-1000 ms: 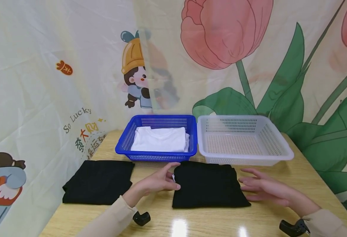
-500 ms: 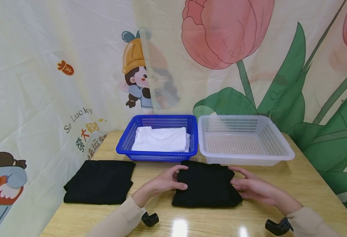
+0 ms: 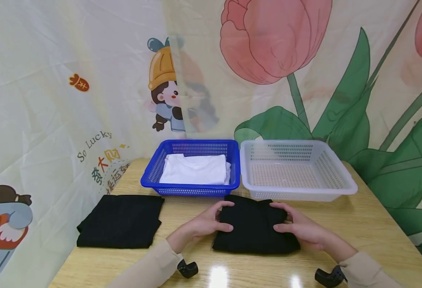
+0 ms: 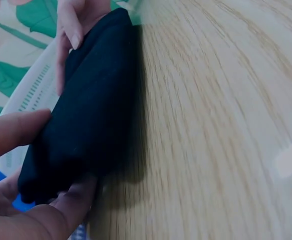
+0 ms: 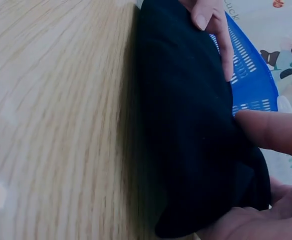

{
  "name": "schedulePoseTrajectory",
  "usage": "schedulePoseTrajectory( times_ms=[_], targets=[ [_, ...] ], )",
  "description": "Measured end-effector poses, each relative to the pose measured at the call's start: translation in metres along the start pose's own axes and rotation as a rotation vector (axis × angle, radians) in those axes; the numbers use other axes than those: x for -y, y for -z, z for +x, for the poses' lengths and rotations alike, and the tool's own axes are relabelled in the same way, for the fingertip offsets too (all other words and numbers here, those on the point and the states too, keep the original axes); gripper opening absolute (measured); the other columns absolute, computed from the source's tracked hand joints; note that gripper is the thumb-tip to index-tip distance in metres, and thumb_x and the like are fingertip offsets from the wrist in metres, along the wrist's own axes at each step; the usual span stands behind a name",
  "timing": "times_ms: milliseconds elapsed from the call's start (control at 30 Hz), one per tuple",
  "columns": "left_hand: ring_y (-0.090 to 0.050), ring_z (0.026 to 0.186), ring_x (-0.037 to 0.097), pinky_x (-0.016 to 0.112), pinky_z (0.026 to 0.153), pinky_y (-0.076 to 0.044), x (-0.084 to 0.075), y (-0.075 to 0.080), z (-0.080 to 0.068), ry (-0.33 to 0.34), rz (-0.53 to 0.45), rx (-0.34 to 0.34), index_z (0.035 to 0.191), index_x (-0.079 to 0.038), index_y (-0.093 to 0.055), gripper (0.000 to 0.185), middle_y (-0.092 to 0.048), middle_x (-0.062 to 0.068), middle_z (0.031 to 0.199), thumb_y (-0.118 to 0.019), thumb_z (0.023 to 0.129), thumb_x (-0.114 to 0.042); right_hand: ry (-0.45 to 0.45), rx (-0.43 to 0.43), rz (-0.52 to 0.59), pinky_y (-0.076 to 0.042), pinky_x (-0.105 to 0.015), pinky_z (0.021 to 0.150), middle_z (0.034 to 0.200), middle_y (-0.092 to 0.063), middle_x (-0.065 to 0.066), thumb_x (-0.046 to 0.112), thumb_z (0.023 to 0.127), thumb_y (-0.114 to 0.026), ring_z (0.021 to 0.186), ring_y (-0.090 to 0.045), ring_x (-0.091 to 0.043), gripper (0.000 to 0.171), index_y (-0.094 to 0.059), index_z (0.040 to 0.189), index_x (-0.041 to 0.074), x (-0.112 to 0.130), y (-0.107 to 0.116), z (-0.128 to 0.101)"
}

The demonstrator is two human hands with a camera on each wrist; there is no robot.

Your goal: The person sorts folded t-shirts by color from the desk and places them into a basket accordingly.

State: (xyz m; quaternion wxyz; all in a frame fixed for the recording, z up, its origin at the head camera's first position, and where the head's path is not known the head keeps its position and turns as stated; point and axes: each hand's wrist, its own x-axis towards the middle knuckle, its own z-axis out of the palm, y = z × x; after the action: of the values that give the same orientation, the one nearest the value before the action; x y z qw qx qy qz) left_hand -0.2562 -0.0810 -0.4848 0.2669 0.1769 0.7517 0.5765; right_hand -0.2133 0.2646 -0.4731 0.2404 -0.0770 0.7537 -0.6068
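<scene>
Left hand (image 3: 205,224) has its thumb on top and fingers curled round the left edge of the folded black garment (image 3: 256,226), pinching it, and the left wrist view shows that thumb (image 4: 16,132) pressed on the cloth with fingers underneath. Right hand (image 3: 299,228) mirrors it on the right edge, thumb over the top, fingers wrapped round the side; the right wrist view has the thumb (image 5: 271,130) lying on the dark fabric and the palm under the near corner. The garment sits between both hands on the wooden table (image 3: 373,224), near the front edge, just in front of where the two baskets meet. Its sides are bunched inward under the grip. Behind it to the left, the blue basket (image 3: 149,176) holds a folded white garment (image 3: 194,170). Beside that, touching it, the white basket (image 3: 344,184). Off to the left, well apart from the hands, a second folded black garment (image 3: 121,220) lies flat on the table. A printed cartoon and tulip backdrop (image 3: 276,60) hangs behind everything
</scene>
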Motion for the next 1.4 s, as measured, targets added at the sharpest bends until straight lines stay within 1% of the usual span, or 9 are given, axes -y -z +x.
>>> schedulePoseTrajectory(
  times_ms=[100,333,600,767,900,1067,1233,1300,1400],
  targets=[
    [-0.037,0.147,0.037,0.056,0.117,-0.039,0.001,-0.005,0.002,0.003,-0.022,-0.017,0.152,-0.029,-0.051,0.070,-0.033,0.016,0.164,-0.083,0.093,-0.010,0.007,-0.023,-0.038,-0.045,-0.058,0.108,0.165,-0.024,-0.035,0.019,0.101,-0.074,0.147,-0.032,-0.055,0.084,-0.023,0.168,0.010,-0.002,0.000,-0.002],
    [-0.063,0.119,0.026,0.041,0.101,-0.055,0.006,-0.015,0.004,-0.038,-0.129,-0.008,0.152,-0.018,-0.049,0.072,-0.063,0.011,0.137,-0.079,0.091,0.003,0.039,-0.056,-0.063,-0.046,-0.057,0.107,0.167,-0.025,-0.032,0.016,0.099,-0.075,0.150,-0.025,-0.058,0.083,-0.027,0.167,0.011,-0.011,0.006,-0.009],
    [-0.064,0.117,0.027,0.043,0.097,-0.057,-0.004,-0.028,-0.003,-0.035,-0.136,0.001,0.149,-0.027,-0.051,0.071,-0.061,0.010,0.135,-0.080,0.091,0.003,0.031,-0.071,-0.050,-0.043,-0.063,0.108,0.169,-0.020,-0.030,0.014,0.099,-0.076,0.151,-0.017,-0.062,0.084,-0.027,0.167,0.014,-0.015,0.014,-0.027],
    [-0.068,0.111,0.030,0.045,0.091,-0.060,-0.022,-0.036,-0.008,-0.051,-0.187,0.035,0.150,-0.027,-0.049,0.072,-0.057,0.015,0.134,-0.078,0.092,0.005,0.041,-0.073,-0.083,-0.042,-0.066,0.107,0.172,-0.010,-0.028,0.017,0.101,-0.073,0.150,-0.011,-0.065,0.083,-0.025,0.168,0.016,-0.006,0.023,-0.045],
    [-0.069,0.108,0.029,0.043,0.087,-0.060,-0.039,-0.042,-0.013,-0.060,-0.193,0.058,0.150,-0.031,-0.048,0.073,-0.054,0.014,0.135,-0.078,0.093,0.003,0.046,-0.077,-0.129,-0.035,-0.075,0.107,0.174,0.010,-0.023,0.020,0.103,-0.072,0.148,0.003,-0.071,0.081,-0.025,0.169,0.018,0.009,0.032,-0.062],
    [-0.070,0.109,0.027,0.044,0.088,-0.061,-0.065,-0.049,-0.015,-0.096,-0.190,0.068,0.150,-0.035,-0.048,0.073,-0.055,0.012,0.135,-0.079,0.094,0.000,0.091,-0.084,-0.166,-0.040,-0.070,0.106,0.174,0.011,-0.020,0.019,0.104,-0.069,0.146,0.004,-0.074,0.078,-0.024,0.169,0.020,0.029,0.047,-0.079],
    [-0.069,0.110,0.024,0.041,0.092,-0.060,-0.093,-0.053,-0.004,-0.176,-0.133,0.054,0.151,-0.033,-0.050,0.072,-0.058,0.008,0.133,-0.080,0.094,-0.001,0.153,-0.114,-0.208,-0.040,-0.069,0.105,0.173,0.018,-0.020,0.013,0.105,-0.066,0.146,0.005,-0.074,0.076,-0.025,0.169,0.022,0.047,0.067,-0.087],
    [-0.068,0.109,0.024,0.039,0.091,-0.059,-0.103,-0.052,0.004,-0.189,-0.098,0.044,0.152,-0.034,-0.050,0.072,-0.059,0.006,0.131,-0.080,0.094,-0.004,0.162,-0.121,-0.214,-0.046,-0.056,0.101,0.172,0.023,-0.019,0.012,0.106,-0.065,0.147,0.008,-0.072,0.076,-0.024,0.169,0.024,0.054,0.076,-0.088],
    [-0.066,0.109,0.023,0.038,0.090,-0.058,-0.116,-0.052,0.020,-0.196,-0.057,0.018,0.151,-0.038,-0.050,0.072,-0.060,0.004,0.130,-0.082,0.094,-0.008,0.173,-0.139,-0.218,-0.050,-0.034,0.080,0.172,0.027,-0.017,0.011,0.106,-0.064,0.148,0.011,-0.071,0.077,-0.022,0.169,0.025,0.066,0.091,-0.086]
  ],
)
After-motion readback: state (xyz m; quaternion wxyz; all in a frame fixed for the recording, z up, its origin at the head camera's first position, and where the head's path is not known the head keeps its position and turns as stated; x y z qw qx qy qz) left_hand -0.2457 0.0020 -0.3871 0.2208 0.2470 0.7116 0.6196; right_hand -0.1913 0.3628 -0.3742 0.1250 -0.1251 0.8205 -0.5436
